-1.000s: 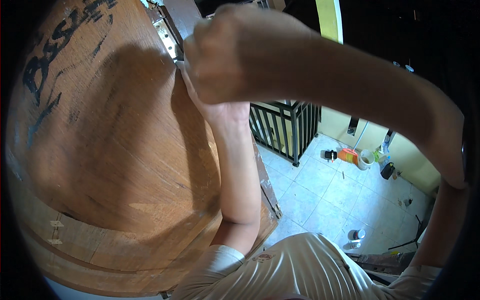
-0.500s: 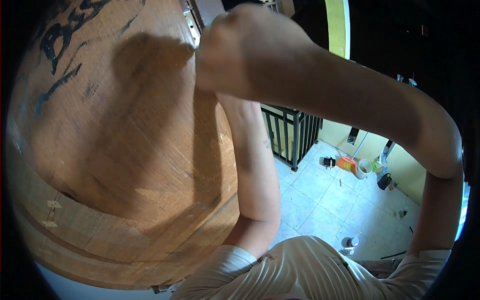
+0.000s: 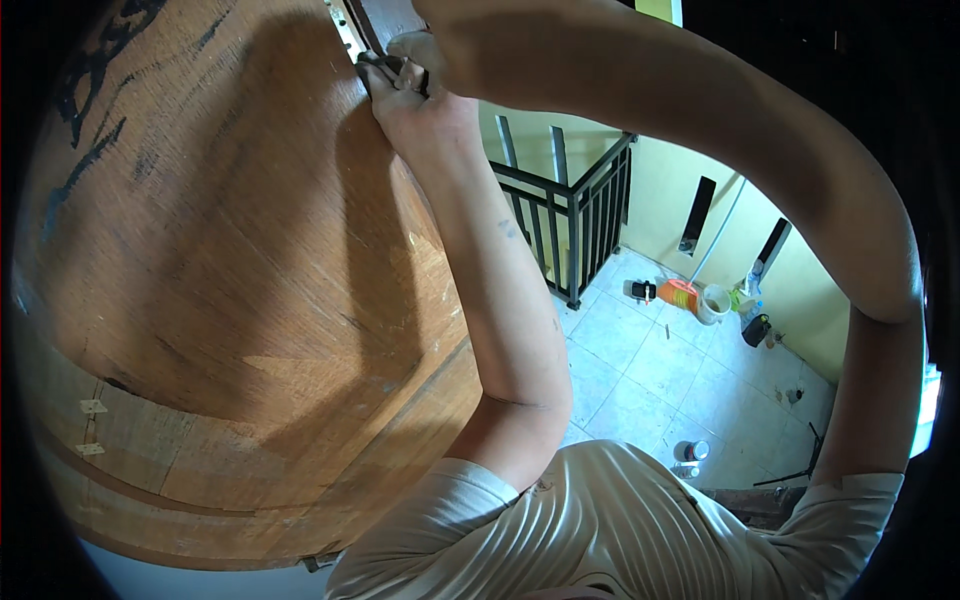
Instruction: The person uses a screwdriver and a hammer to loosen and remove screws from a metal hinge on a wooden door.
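A large brown wooden door (image 3: 250, 250) with black painted strokes fills the left side. Along its upper edge runs a pale metal plate with holes, which looks like a hinge (image 3: 346, 32), beside a dark frame (image 3: 390, 18). My left hand (image 3: 415, 110) is closed at the door edge just below the plate, its fingers pinched around something small and dark that I cannot make out. Close against it, my right hand (image 3: 445, 45) is curled, partly hidden by its own wrist and cut by the top of the picture. What it grips is hidden.
A black metal railing (image 3: 575, 215) stands beyond my left forearm. On the tiled floor (image 3: 640, 370) along the yellow wall are an orange dustpan (image 3: 679, 294), a whitish bucket (image 3: 713, 304) and a dark object (image 3: 756, 330). Jars (image 3: 692, 451) stand nearer my body.
Both hands sit higher and further left in the picture, and the view has shifted. The left hand, earlier mostly behind the right fist, now shows with its fingers at the door edge.
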A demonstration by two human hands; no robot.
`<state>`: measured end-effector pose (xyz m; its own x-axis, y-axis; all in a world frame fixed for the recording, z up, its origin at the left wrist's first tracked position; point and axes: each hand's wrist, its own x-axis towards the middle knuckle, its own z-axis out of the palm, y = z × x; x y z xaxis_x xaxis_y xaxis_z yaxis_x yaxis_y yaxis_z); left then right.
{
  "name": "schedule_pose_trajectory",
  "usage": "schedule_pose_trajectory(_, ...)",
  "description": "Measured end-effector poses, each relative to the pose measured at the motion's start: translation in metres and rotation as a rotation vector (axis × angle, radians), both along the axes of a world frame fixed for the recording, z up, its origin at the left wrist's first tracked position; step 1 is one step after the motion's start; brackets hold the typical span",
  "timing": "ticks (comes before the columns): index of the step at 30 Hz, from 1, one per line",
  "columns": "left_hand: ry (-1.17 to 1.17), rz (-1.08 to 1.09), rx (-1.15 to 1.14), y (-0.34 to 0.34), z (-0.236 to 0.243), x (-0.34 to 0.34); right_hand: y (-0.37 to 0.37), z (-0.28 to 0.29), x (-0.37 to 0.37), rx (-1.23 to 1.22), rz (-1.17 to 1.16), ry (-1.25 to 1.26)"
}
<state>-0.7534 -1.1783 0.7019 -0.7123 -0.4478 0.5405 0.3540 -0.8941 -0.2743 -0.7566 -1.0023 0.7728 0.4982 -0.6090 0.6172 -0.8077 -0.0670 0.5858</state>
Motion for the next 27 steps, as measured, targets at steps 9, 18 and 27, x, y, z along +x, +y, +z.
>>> schedule_pose_trajectory(9, -0.11, 0.36, -0.103, 0.017, 0.001, 0.0, 0.005, -0.007, -0.003, -0.083, 0.054, 0.074)
schedule_pose_trajectory(18, -0.184, 0.501, -0.077, 0.027, 0.002, 0.007, 0.006, -0.007, -0.012, -0.163, 0.145, 0.079)
schedule_pose_trajectory(27, -0.095, 0.658, -0.206, 0.032, -0.008, 0.003, 0.043, 0.031, 0.024, 0.347, -0.208, -0.642)
